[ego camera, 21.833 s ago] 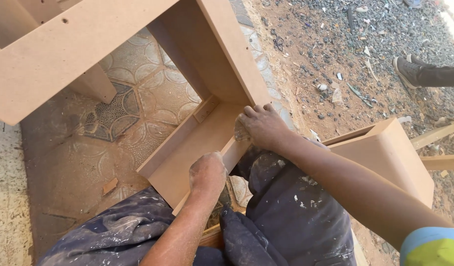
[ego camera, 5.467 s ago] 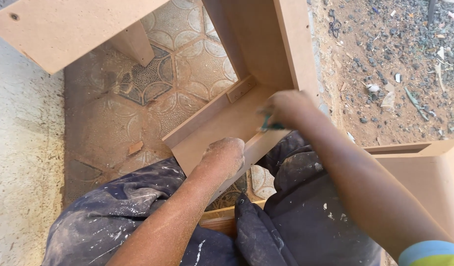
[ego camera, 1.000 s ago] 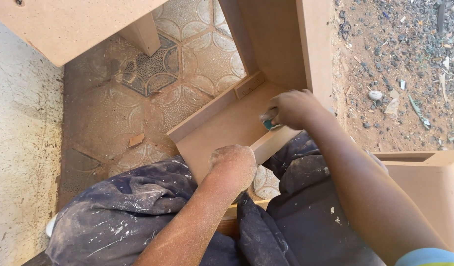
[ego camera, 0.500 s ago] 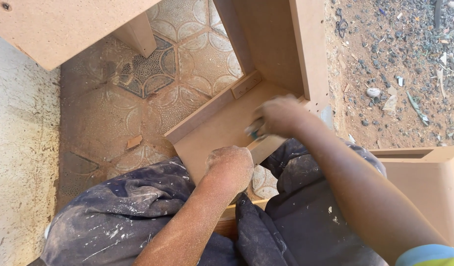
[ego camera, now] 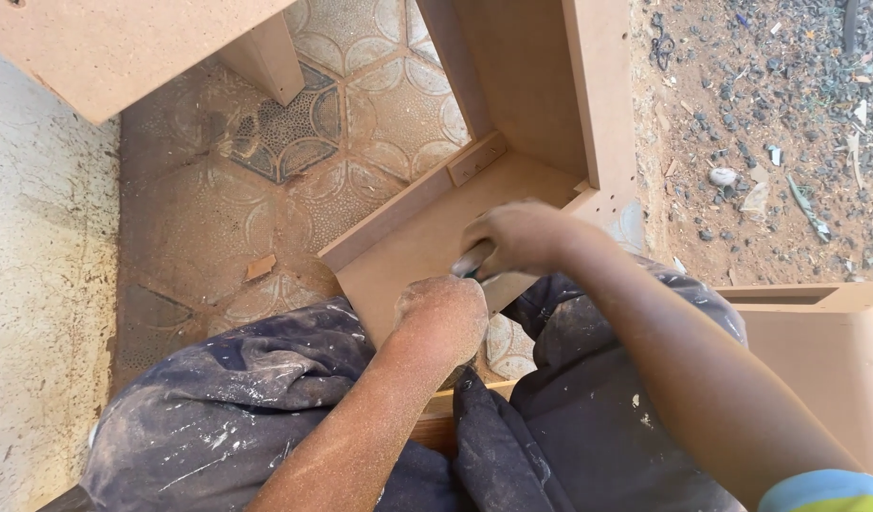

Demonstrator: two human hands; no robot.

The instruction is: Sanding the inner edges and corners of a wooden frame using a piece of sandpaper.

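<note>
A brown fibreboard frame (ego camera: 408, 248) rests tilted against my knees, its flat bottom panel facing me. My left hand (ego camera: 443, 313), dusty and curled, grips the near edge of that panel. My right hand (ego camera: 517, 237) presses on the panel a little further out, fingers closed on a small pale and teal sanding piece (ego camera: 472, 269) that is mostly hidden under the fingers. A small wooden block (ego camera: 476, 158) sits in the frame's inner corner. My paint-flecked dark trousers (ego camera: 266, 398) fill the lower part of the view.
A second fibreboard piece (ego camera: 105, 47) with a leg overhangs the top left. Another fibreboard box (ego camera: 825, 327) lies at my right. Patterned floor tiles (ego camera: 266, 190) lie under the frame, with gravelly dirt (ego camera: 759, 114) to the right and a rough concrete strip (ego camera: 38, 284) on the left.
My right hand has slid along the panel toward me and to the left with the sanding piece. My left hand has stayed on the near edge.
</note>
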